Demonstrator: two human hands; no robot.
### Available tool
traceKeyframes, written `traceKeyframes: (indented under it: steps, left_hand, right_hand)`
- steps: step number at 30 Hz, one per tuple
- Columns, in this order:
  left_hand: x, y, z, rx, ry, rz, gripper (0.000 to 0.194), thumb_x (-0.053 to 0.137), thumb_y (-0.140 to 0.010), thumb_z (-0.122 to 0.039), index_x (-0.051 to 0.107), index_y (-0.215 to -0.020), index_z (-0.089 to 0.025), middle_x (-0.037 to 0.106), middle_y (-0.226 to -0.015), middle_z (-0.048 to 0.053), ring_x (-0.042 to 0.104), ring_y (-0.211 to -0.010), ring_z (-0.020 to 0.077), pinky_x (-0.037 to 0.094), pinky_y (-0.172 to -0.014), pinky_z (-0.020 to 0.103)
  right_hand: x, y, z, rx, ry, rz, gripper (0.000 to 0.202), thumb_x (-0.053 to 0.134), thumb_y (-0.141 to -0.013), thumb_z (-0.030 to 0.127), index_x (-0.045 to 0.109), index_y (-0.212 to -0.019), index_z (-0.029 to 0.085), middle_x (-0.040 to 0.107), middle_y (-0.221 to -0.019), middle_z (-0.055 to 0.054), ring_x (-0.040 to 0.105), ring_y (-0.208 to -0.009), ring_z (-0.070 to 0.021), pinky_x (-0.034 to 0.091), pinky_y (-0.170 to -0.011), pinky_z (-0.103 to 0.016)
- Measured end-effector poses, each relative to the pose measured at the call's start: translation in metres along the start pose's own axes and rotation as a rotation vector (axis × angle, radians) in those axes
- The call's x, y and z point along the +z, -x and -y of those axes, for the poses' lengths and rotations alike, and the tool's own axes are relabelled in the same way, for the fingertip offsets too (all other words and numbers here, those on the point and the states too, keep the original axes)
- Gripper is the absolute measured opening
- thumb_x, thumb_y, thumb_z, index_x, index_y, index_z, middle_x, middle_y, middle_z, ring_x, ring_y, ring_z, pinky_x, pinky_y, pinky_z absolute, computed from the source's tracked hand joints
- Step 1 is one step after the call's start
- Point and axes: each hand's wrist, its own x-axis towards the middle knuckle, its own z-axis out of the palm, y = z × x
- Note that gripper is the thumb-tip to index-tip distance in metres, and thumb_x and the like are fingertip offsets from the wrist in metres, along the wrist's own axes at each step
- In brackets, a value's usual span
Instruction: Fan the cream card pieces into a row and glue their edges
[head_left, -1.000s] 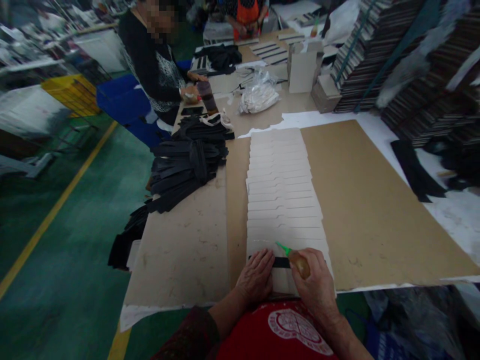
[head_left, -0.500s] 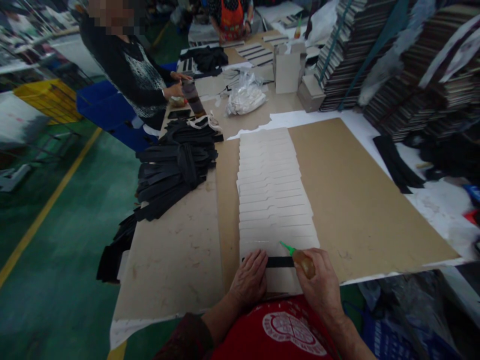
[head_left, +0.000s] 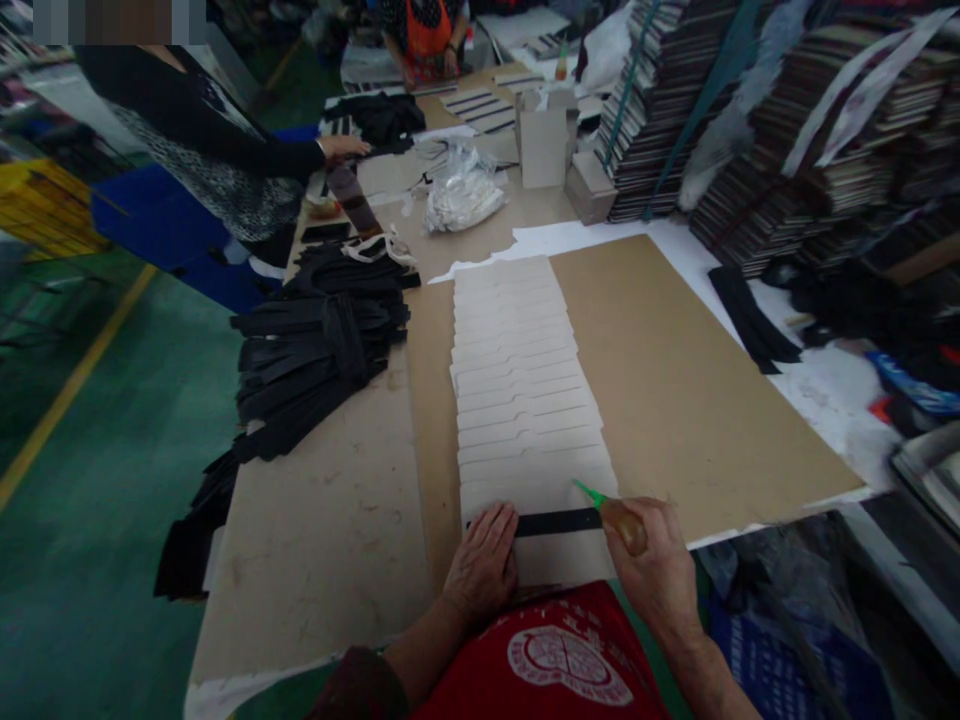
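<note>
My left hand point(head_left: 484, 560) lies flat on the left end of a black strip point(head_left: 559, 521) that rests on the nearest white card at the table's front edge. My right hand point(head_left: 656, 570) grips a small amber glue bottle point(head_left: 621, 522) with a green nozzle, whose tip points at the strip's right end. A long row of overlapping white cards point(head_left: 517, 370) runs away from me on a brown cardboard sheet point(head_left: 675, 380).
A bundle of black strips point(head_left: 322, 340) lies to the left. A person in a black top point(head_left: 195, 150) stands at the far left edge; another in orange point(head_left: 424, 30) works at the far end. Tall stacks of flat boards point(head_left: 750, 120) stand at the right, with a plastic bag point(head_left: 461, 195) behind.
My hands have drifted apart slightly, showing more of the black strip. The view has shifted right. The person at the left reaches farther over the table.
</note>
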Motion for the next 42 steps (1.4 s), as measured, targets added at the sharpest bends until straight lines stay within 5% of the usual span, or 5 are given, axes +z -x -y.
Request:
traceKeyframes:
  steps: [20, 27, 30, 35, 42]
  left_hand:
    - [0.000, 0.000, 0.001, -0.012, 0.003, 0.007, 0.064, 0.045, -0.084, -0.013, 0.039, -0.148, -0.009, 0.046, -0.151, 0.012, 0.035, -0.143, 0.0273, 0.037, -0.115, 0.045]
    - [-0.001, 0.000, -0.001, -0.019, 0.008, 0.020, 0.063, 0.045, -0.084, -0.013, 0.041, -0.146, -0.008, 0.045, -0.151, 0.012, 0.035, -0.143, 0.0272, 0.035, -0.116, 0.044]
    - [-0.001, -0.001, -0.001, -0.027, 0.024, 0.026, 0.063, 0.045, -0.084, -0.013, 0.042, -0.147, -0.010, 0.045, -0.151, 0.011, 0.036, -0.143, 0.0271, 0.036, -0.116, 0.045]
    - [-0.002, -0.002, -0.002, -0.025, 0.029, 0.006, 0.063, 0.045, -0.084, -0.013, 0.042, -0.146, -0.009, 0.047, -0.150, 0.012, 0.037, -0.142, 0.0269, 0.038, -0.115, 0.044]
    - [-0.001, -0.001, -0.001, -0.014, 0.022, 0.007, 0.063, 0.045, -0.084, -0.014, 0.041, -0.147, -0.009, 0.047, -0.150, 0.012, 0.037, -0.142, 0.0276, 0.037, -0.115, 0.046]
  right_hand:
    - [-0.011, 0.006, -0.025, 0.180, -0.085, -0.027, 0.031, 0.065, -0.082, 0.044, 0.059, -0.102, 0.022, 0.060, -0.101, -0.007, 0.059, -0.095, -0.0248, 0.050, -0.085, -0.043]
    - [0.002, 0.003, -0.018, 0.806, -0.538, -0.106, 0.056, 0.081, -0.060, 0.051, 0.061, -0.103, 0.019, 0.065, -0.088, -0.002, 0.060, -0.076, -0.0203, 0.051, -0.068, -0.035]
    - [0.004, -0.007, -0.025, 0.912, -0.603, -0.209, 0.062, 0.085, -0.052, 0.050, 0.062, -0.102, 0.019, 0.063, -0.085, 0.000, 0.058, -0.072, -0.0176, 0.049, -0.060, -0.030]
    - [0.012, -0.020, -0.040, 0.914, -0.566, -0.273, 0.062, 0.084, -0.054, 0.049, 0.060, -0.103, 0.019, 0.061, -0.084, 0.000, 0.054, -0.066, -0.0156, 0.046, -0.052, -0.027]
    - [0.014, -0.024, -0.043, 0.809, -0.460, -0.232, 0.058, 0.082, -0.057, 0.050, 0.061, -0.101, 0.019, 0.061, -0.088, -0.001, 0.056, -0.077, -0.0193, 0.052, -0.076, -0.041]
